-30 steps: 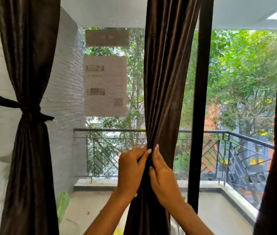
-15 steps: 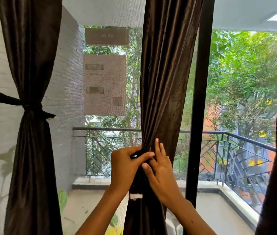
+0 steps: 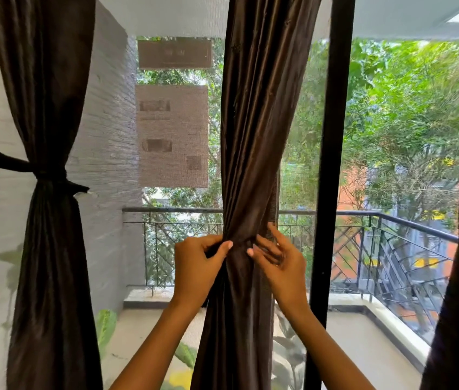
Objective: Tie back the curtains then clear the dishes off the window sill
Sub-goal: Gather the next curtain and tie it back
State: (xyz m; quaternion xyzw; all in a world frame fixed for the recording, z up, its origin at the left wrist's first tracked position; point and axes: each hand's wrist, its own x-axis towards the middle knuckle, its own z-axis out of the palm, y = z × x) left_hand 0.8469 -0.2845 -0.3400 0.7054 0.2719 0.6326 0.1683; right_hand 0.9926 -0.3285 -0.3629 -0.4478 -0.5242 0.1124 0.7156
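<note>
I can read nothing here — the two brown notices (image 3: 172, 133) on the window glass are blurred.

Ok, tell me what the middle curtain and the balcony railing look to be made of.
Middle curtain: a dark brown woven fabric with a satin-like sheen, judging by the glossy highlights along its soft folds; the fibre is unclear. Balcony railing: likely metal painted black, given its thin straight bars and lattice.
</note>
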